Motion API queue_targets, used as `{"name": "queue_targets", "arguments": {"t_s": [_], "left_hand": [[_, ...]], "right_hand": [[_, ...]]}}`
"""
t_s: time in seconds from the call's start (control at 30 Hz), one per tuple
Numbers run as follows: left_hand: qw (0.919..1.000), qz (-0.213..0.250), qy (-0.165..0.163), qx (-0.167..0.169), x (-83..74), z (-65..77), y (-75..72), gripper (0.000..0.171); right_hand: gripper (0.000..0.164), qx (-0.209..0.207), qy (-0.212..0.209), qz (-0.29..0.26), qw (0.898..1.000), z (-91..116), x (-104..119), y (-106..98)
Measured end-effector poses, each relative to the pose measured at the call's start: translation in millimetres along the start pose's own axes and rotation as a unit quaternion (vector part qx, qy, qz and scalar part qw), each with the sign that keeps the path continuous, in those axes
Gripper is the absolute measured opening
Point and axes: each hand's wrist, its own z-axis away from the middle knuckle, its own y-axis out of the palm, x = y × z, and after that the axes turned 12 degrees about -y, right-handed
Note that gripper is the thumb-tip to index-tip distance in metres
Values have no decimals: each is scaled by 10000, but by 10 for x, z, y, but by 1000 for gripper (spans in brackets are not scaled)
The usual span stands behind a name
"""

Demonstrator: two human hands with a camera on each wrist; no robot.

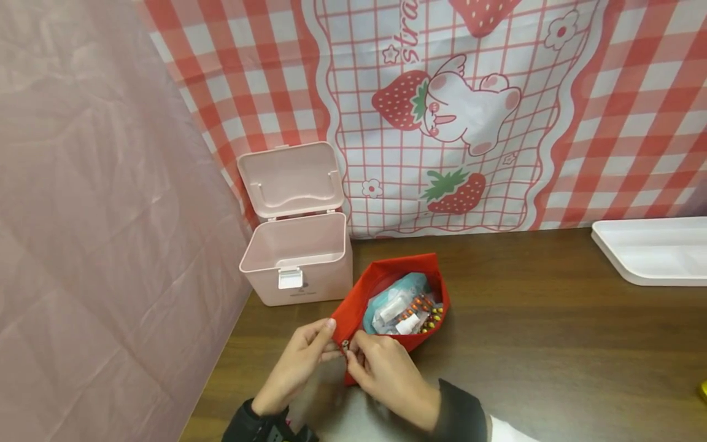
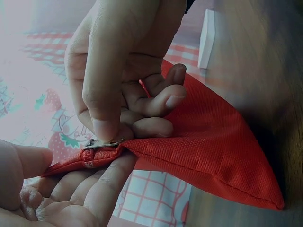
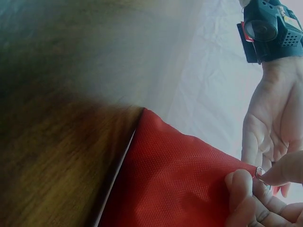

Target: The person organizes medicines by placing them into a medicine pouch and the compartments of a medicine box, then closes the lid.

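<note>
A red zippered pouch (image 1: 353, 307) stands gaping on the wooden table, packed with blister packs of capsules (image 1: 433, 319), a small white bottle (image 1: 407, 324) and a light-blue plastic packet (image 1: 411, 285). At its near left corner, my left hand (image 1: 301, 356) pinches the fabric end between thumb and fingers. My right hand (image 1: 389, 374) pinches the metal zipper pull (image 2: 102, 143) between thumb and forefinger, close beside the left fingertips. In the right wrist view, the pouch's outer side (image 3: 175, 175) slopes up to the right fingers.
A pale pink box (image 1: 298, 285) with its lid (image 1: 293, 178) raised stands behind the pouch on the left. A white tray (image 1: 657, 258) lies at the right. Checked strawberry cloth (image 1: 265, 73) hangs at the back, with a pink curtain (image 1: 110, 245) along the left.
</note>
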Motion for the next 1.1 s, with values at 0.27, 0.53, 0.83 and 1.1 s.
{"name": "queue_targets", "arguments": {"t_s": [0.27, 0.53, 0.83, 1.1], "left_hand": [[9998, 127, -158, 11, 12, -2, 3, 55], [9997, 97, -194, -95, 7, -1, 14, 54], [9999, 61, -133, -35, -3, 5, 18, 55], [9998, -1, -18, 192, 25, 7, 4, 44]], "right_hand": [[15, 67, 123, -257, 9996, -11, -4, -3], [19, 71, 175, -244, 9995, -20, 3, 13], [18, -120, 117, 28, 9999, -8, -2, 14], [19, -194, 90, -205, 9996, 33, -55, -25]]}}
